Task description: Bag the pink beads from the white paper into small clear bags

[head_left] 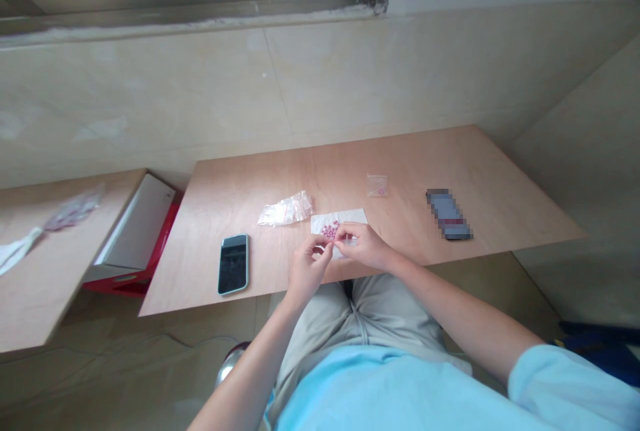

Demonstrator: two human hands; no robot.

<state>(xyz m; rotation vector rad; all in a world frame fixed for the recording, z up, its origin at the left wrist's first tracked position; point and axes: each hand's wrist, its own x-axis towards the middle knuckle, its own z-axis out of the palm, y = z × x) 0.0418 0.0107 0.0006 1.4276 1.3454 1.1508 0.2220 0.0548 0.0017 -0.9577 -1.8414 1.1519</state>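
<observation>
We see the left hand point(307, 271) and right hand point(367, 244) meeting at their fingertips over a white sheet point(356, 215) near the front edge of the worktop point(505, 197). The right hand pinches what is probably a small clear bag point(351, 241), mostly covered by its fingers. The left thumb and forefinger curl into a ring, but we cannot tell whether they close on anything. Pink beads point(330, 228) lie on the sheet just beyond the fingers, which hide part of the pile.

Behind the sheet, to its left, a heap of clear bags point(287, 209) shines too much for us to count. Further back, a small packet point(377, 186) shows a little pink inside. The left phone point(233, 264) has a dark screen; the right phone point(449, 215) is pixelated, so we cannot read it. Our left forearm hides most of a round shiny object point(231, 364), and the picture's edge cuts off a second worktop point(45, 297).
</observation>
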